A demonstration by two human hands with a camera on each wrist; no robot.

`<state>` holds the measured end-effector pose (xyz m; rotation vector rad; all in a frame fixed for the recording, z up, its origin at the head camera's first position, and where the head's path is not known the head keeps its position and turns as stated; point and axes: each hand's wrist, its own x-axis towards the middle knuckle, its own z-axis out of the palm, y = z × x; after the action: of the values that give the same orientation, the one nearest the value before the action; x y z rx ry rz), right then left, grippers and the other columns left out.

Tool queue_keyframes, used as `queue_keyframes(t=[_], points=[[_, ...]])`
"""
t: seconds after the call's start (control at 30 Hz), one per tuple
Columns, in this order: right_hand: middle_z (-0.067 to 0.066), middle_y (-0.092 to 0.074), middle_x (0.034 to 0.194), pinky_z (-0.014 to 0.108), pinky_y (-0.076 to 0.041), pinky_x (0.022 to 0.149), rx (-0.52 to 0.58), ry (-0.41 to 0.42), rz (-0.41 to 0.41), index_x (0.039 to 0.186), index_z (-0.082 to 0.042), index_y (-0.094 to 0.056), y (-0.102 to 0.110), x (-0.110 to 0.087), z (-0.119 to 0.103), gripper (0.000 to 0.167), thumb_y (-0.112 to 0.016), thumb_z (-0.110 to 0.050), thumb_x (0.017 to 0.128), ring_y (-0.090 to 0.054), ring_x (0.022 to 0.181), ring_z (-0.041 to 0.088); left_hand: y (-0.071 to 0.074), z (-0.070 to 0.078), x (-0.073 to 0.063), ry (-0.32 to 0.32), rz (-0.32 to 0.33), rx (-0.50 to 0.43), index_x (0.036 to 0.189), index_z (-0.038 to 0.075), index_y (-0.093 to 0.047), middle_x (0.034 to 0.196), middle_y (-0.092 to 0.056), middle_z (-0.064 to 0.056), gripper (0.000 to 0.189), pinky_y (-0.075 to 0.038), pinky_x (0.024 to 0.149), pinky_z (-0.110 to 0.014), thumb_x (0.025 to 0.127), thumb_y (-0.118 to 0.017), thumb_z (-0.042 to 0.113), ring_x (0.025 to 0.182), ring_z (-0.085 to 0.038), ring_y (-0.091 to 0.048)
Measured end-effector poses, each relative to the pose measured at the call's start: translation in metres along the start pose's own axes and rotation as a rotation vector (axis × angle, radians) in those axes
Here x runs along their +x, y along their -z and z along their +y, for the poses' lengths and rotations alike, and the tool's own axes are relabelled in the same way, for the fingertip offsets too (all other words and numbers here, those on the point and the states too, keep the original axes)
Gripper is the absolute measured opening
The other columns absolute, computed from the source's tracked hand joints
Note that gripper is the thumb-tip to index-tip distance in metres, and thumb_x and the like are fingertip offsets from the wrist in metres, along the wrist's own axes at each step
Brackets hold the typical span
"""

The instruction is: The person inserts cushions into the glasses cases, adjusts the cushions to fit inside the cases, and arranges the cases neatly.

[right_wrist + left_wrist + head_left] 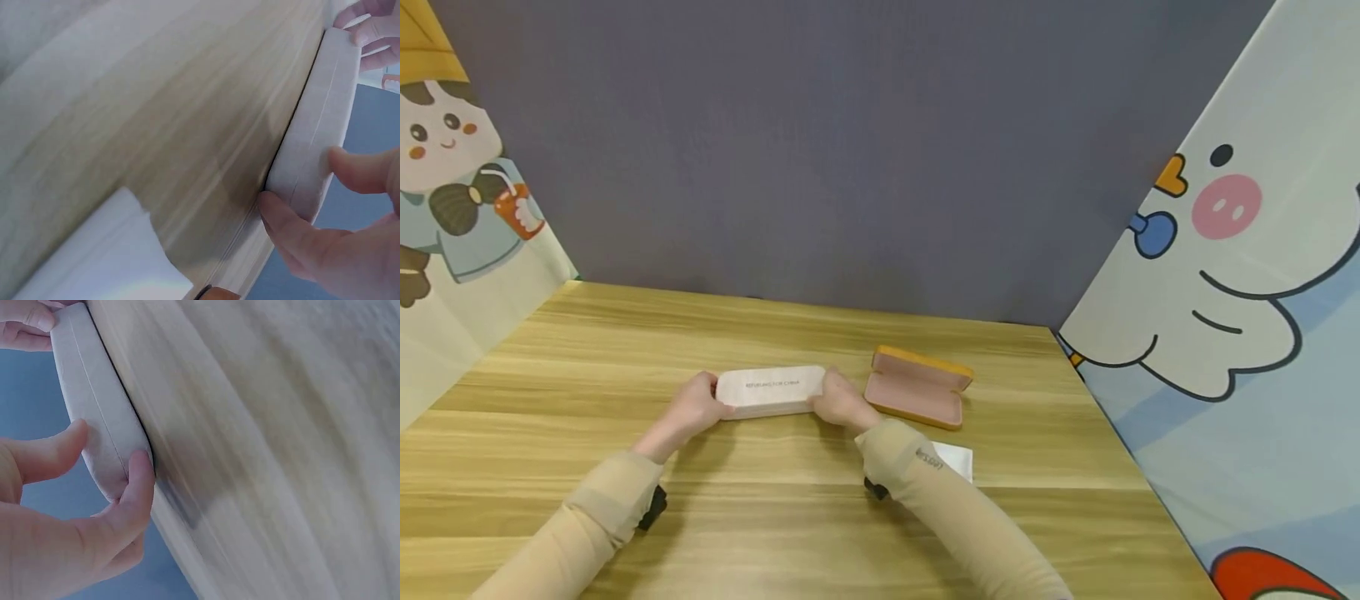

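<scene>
A long white case (771, 404) with rounded ends and small printed lettering on its lid lies in the middle of the table. It looks closed, with a thin seam running along its side. My left hand (696, 400) grips the left end, thumb and fingers on either side of that seam in the left wrist view. At the other end, my right hand (841, 402) holds it the same way; the thumb (356, 170) touches the upper part. To the right of this hand, an orange glasses case (917, 400) with a pinkish lining stands open, its lid tilted back.
Under the right forearm lies a white cloth or sheet (955, 460), partly covered by the sleeve. The wooden table (760, 517) ends at a dark grey panel (805, 150) behind. Panels with cartoon prints (1247, 275) flank both sides.
</scene>
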<state>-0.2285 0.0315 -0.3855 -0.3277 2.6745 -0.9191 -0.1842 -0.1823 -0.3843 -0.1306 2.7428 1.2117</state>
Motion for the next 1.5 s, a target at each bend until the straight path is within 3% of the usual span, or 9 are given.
queue_keyframes(t=[0.1,0.17,0.27,0.33,0.37,0.43,0.5,0.9,1.5], points=[[0.028,-0.044,0.14,0.039,-0.043,0.106,0.01,-0.006,-0.008,0.143,0.013,-0.024,0.002,0.001,0.001,0.066,-0.059,-0.014,0.094,-0.049,0.128,0.031,0.003,0.002,0.001,0.011,-0.016,-0.004,0.127,-0.025,-0.034,0.126,-0.044,-0.043,0.059,-0.045,0.097,-0.054,0.083,-0.062,0.001,0.114,-0.049,-0.049],[0.029,-0.055,0.127,0.036,-0.05,0.095,0.034,-0.018,-0.023,0.145,0.012,-0.022,0.004,0.0,0.001,0.068,-0.059,-0.016,0.094,-0.062,0.103,0.027,0.004,0.005,0.001,0.011,-0.018,0.02,0.128,-0.026,-0.033,0.128,-0.042,-0.044,0.062,-0.043,0.099,-0.056,0.083,-0.062,0.004,0.117,-0.051,-0.047],[0.028,-0.061,0.108,0.035,-0.052,0.08,0.039,0.001,-0.03,0.145,0.011,-0.023,0.007,-0.002,0.002,0.067,-0.059,-0.015,0.094,-0.057,0.069,0.024,0.003,0.012,-0.001,-0.013,0.018,0.092,0.132,-0.027,-0.028,0.132,-0.036,-0.048,0.07,-0.038,0.103,-0.061,0.084,-0.063,0.011,0.121,-0.057,-0.04],[0.03,-0.059,0.118,0.036,-0.052,0.09,0.019,0.024,-0.025,0.146,0.011,-0.021,0.011,-0.006,0.002,0.068,-0.057,-0.015,0.095,-0.063,0.079,0.027,0.001,0.02,-0.002,-0.042,0.069,0.142,0.135,-0.027,-0.025,0.134,-0.032,-0.049,0.073,-0.034,0.104,-0.065,0.087,-0.061,0.015,0.123,-0.06,-0.036],[0.03,-0.054,0.128,0.037,-0.049,0.099,0.001,0.033,-0.017,0.147,0.01,-0.019,0.014,-0.008,0.001,0.069,-0.056,-0.016,0.096,-0.064,0.096,0.029,0.0,0.024,-0.002,-0.058,0.099,0.165,0.136,-0.026,-0.024,0.134,-0.031,-0.049,0.074,-0.033,0.105,-0.066,0.088,-0.06,0.017,0.123,-0.061,-0.034],[0.026,-0.037,0.148,0.04,-0.038,0.112,-0.036,0.045,0.003,0.149,0.009,-0.017,0.021,-0.014,-0.001,0.068,-0.054,-0.017,0.097,-0.05,0.128,0.032,-0.002,0.033,-0.003,-0.086,0.144,0.182,0.14,-0.023,-0.019,0.138,-0.028,-0.047,0.075,-0.03,0.106,-0.067,0.091,-0.057,0.02,0.126,-0.061,-0.03],[0.022,-0.024,0.156,0.045,-0.031,0.117,-0.074,0.044,0.018,0.151,0.004,-0.014,0.029,-0.019,-0.003,0.069,-0.052,-0.02,0.099,-0.029,0.144,0.033,-0.005,0.042,-0.004,-0.117,0.174,0.184,0.142,-0.02,-0.018,0.14,-0.027,-0.045,0.073,-0.03,0.105,-0.068,0.094,-0.055,0.021,0.127,-0.06,-0.029],[0.013,-0.032,0.155,0.055,-0.023,0.117,-0.381,0.25,0.28,0.151,-0.011,-0.028,0.078,-0.059,0.016,0.063,-0.051,-0.038,0.098,-0.031,0.143,0.035,-0.031,0.088,0.002,-0.385,0.248,0.238,0.146,-0.008,-0.027,0.144,-0.035,-0.034,0.067,-0.037,0.105,-0.063,0.095,-0.056,0.026,0.131,-0.051,-0.036],[0.018,-0.025,0.157,0.067,-0.016,0.114,-0.382,0.09,0.376,0.15,-0.01,-0.03,0.122,-0.11,0.076,0.063,-0.049,-0.04,0.099,-0.025,0.143,0.043,-0.064,0.139,0.002,-0.551,0.184,0.285,0.148,-0.001,-0.03,0.151,-0.032,-0.027,0.069,-0.037,0.107,-0.06,0.095,-0.058,0.034,0.138,-0.045,-0.033]])
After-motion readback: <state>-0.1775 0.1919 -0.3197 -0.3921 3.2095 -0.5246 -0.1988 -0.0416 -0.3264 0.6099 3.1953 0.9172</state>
